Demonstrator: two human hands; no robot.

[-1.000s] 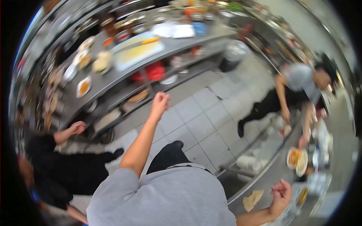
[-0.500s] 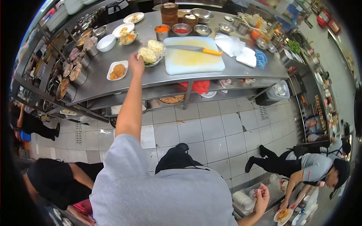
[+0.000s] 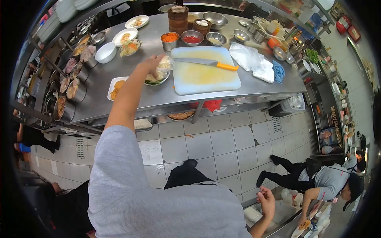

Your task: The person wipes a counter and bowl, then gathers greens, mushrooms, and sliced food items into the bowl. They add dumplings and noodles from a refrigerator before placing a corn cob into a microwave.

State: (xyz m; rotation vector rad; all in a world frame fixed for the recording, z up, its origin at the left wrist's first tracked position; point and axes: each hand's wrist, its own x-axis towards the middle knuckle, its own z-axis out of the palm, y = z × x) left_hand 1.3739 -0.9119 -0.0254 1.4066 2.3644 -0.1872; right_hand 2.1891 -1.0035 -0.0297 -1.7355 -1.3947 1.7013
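Note:
My left hand [image 3: 152,65] reaches over a bowl [image 3: 158,81] beside the cutting board. Its fingers close on a clear plastic bag [image 3: 166,63] of pale noodle-like strands, though the fingertips are partly hidden. Green leaves show at the bowl's rim below. To the left of my forearm, a square white dish [image 3: 112,89] with orange-brown food is partly covered by the arm. A knife [image 3: 206,62] with a yellow handle lies across the white cutting board [image 3: 190,85]. My right hand [image 3: 266,201] is raised low at the right, fingers loosely curled and apart, holding nothing visible.
Behind the board stand metal bowls with red [image 3: 192,39] and orange [image 3: 170,37] contents, plus a bamboo steamer [image 3: 177,20]. White plastic bags [image 3: 248,59] and a blue cloth [image 3: 278,72] lie right. A co-worker [image 3: 331,178] bends over plates at lower right.
My left hand has moved right and forward over the bowl, onto the plastic bag. My forearm now covers part of the square dish. My right hand has shifted slightly left and up.

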